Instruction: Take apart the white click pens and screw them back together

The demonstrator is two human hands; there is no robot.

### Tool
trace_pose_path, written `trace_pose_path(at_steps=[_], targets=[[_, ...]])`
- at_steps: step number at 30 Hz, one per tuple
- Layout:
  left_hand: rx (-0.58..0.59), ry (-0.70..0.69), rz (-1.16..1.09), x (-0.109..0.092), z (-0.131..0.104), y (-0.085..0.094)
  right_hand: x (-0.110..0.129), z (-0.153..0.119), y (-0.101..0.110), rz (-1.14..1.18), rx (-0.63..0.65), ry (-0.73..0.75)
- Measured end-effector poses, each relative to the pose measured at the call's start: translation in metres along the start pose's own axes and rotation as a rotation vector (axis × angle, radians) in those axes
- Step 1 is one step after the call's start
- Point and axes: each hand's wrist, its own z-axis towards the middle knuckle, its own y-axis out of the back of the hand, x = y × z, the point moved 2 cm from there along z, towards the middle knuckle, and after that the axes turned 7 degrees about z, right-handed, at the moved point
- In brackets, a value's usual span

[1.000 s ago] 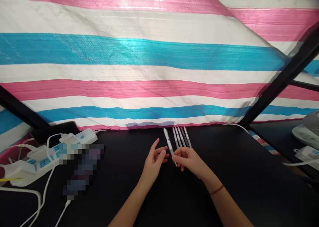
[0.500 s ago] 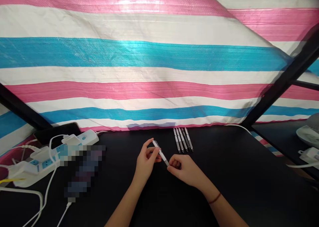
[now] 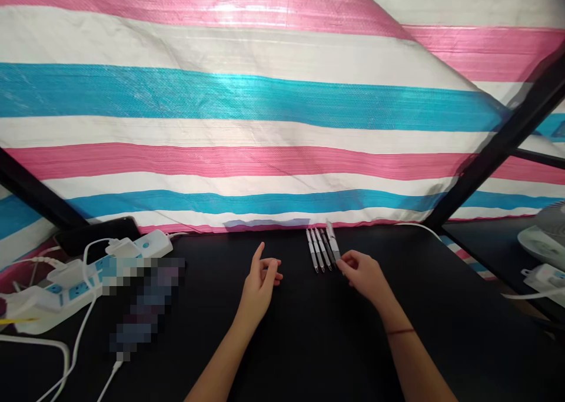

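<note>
At the far left of the black table [image 3: 207, 261], a white power strip [image 3: 158, 244] is lying with white cords [image 3: 26, 338] about it. Just right of it, a dark flat thing [image 3: 148, 305] is resting; it is too blurred to name. Next, the left hand [image 3: 258, 287] is hanging over the table, thumb and first finger standing apart, and it is holding nothing that I can see. To the right of it and a bit farther, a row of pens [image 3: 318, 250] is lying side by side, the long way of each running from near to far. At the row's right end, a white pen [image 3: 334, 241] is pointing nearly the same way, its far end leaning a little left. The right hand [image 3: 362, 272] is pinching its near end, so the pen is reaching far and left from that hand, the nearer of the two. I can't tell if the pen is touching its neighbour. At the far right, a small white box [image 3: 546, 277] is sitting.
</note>
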Motion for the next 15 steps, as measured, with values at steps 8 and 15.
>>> trace_pose_path(at_steps=[8, 15], targets=[[-0.014, 0.025, 0.187, 0.010, 0.010, 0.011, -0.026, 0.014, 0.005, -0.164, -0.031, -0.115], [0.033, -0.019, 0.302, 0.007, 0.006, 0.010, -0.029, 0.015, -0.002, -0.217, -0.071, -0.030]])
